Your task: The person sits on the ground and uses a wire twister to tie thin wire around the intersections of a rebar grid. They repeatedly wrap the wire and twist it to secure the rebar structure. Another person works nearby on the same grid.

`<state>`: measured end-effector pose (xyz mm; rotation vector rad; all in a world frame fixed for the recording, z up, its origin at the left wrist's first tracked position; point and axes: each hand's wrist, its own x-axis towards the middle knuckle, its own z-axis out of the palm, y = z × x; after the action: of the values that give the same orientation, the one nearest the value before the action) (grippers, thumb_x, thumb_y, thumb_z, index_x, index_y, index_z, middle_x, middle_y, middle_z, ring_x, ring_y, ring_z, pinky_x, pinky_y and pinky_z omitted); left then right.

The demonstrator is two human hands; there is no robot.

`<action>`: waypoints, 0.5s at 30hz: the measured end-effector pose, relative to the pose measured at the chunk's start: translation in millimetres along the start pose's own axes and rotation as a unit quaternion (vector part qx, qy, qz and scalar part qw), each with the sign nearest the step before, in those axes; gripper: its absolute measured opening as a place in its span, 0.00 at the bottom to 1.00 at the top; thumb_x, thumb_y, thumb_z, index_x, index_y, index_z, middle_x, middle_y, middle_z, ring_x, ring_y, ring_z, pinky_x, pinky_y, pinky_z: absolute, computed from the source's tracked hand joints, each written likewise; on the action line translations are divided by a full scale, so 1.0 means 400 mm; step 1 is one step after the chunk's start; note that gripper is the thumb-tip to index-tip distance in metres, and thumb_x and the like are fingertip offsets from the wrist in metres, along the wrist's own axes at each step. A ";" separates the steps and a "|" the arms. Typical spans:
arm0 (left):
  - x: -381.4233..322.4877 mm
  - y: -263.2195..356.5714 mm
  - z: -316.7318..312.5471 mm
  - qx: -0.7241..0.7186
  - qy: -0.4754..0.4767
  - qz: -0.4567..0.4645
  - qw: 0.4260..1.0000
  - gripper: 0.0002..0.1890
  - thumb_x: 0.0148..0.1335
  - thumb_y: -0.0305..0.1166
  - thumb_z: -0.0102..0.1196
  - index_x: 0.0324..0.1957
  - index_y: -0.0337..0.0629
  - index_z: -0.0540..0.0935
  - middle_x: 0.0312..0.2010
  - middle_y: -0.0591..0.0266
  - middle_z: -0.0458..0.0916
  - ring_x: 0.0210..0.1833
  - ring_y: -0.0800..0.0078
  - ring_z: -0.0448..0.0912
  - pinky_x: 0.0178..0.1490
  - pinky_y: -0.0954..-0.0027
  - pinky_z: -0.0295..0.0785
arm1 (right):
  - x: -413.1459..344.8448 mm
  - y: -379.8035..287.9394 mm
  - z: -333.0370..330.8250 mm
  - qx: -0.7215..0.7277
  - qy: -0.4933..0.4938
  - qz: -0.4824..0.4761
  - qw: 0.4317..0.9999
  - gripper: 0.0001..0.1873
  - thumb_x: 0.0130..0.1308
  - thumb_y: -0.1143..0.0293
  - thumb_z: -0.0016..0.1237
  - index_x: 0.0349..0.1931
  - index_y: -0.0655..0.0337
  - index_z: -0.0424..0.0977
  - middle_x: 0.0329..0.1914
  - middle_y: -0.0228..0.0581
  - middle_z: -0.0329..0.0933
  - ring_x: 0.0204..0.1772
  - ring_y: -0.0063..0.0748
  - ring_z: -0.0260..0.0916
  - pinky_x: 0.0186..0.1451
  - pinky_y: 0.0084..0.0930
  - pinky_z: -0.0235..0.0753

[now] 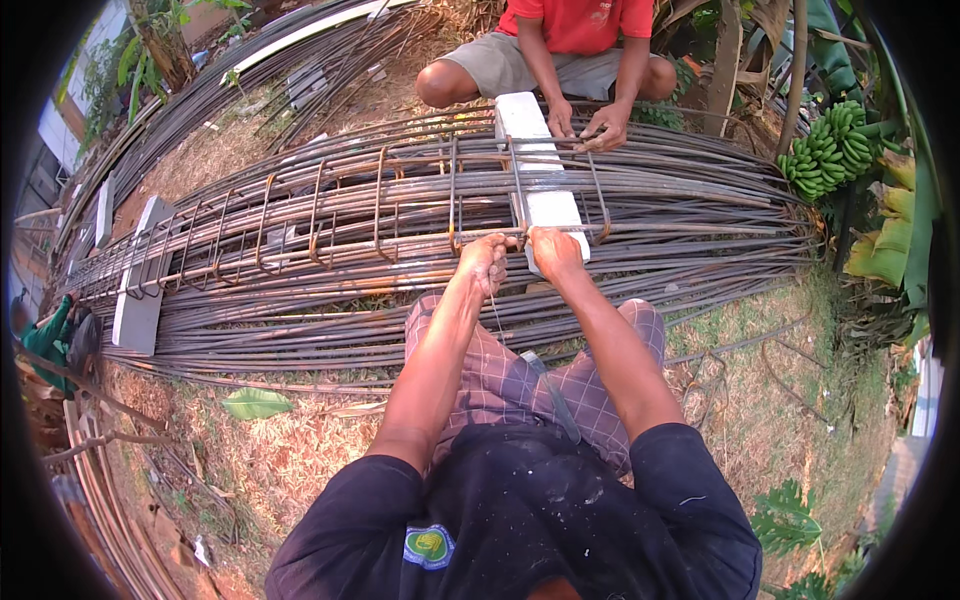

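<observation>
A long rebar cage [322, 247], made of lengthwise steel bars and rusty rectangular stirrups, lies across in front of me. My left hand [486, 264] is closed at its near lower bar, and a thin tie wire [496, 319] trails down from the fist. Close beside it, my right hand [555, 251] has its fingers curled at the joint of that bar and a stirrup [517, 184]; what they grip is hidden. Beneath the cage, by my right hand, a white block [551, 176] props it up.
Many loose steel bars [300, 330] spread under the cage. A second pale block [139, 307] supports its left part. Opposite squats a person in a red shirt [577, 30], both hands [592, 127] at the far bar. Green bananas [829, 150] hang at right. Another person's green sleeve [49, 345] shows far left.
</observation>
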<state>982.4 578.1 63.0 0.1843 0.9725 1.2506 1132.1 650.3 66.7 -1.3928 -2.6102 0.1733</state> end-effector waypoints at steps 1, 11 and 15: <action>0.013 0.017 0.007 0.005 -0.005 0.008 1.000 0.14 0.74 0.33 0.38 0.41 0.39 0.78 0.12 0.77 0.61 0.08 0.84 0.54 0.10 0.77 0.47 | -0.011 -0.015 0.010 -0.003 0.018 0.006 1.000 0.10 0.66 0.70 0.43 0.37 0.63 0.77 0.37 0.52 0.83 0.42 0.53 0.82 0.46 0.47 0.81; -0.009 0.035 0.095 0.303 0.034 0.173 0.936 0.13 0.70 0.34 0.50 0.39 0.34 0.83 0.16 0.72 0.68 0.14 0.84 0.60 0.16 0.75 0.51 | -0.016 -0.073 0.002 0.036 0.053 0.093 0.994 0.14 0.67 0.64 0.47 0.28 0.60 0.82 0.26 0.52 0.82 0.32 0.51 0.83 0.34 0.41 0.80; 0.034 -0.044 0.012 0.178 0.107 0.247 0.946 0.14 0.72 0.40 0.50 0.44 0.38 0.81 0.20 0.72 0.72 0.17 0.84 0.67 0.17 0.81 0.56 | 0.027 -0.046 0.129 0.649 0.056 0.347 0.675 0.17 0.71 0.62 0.41 0.30 0.64 0.77 0.25 0.45 0.82 0.21 0.37 0.79 0.19 0.32 0.72</action>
<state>998.3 585.2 48.3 0.6166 1.3954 1.5617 1100.5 648.2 20.9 -1.4373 -0.9823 1.5562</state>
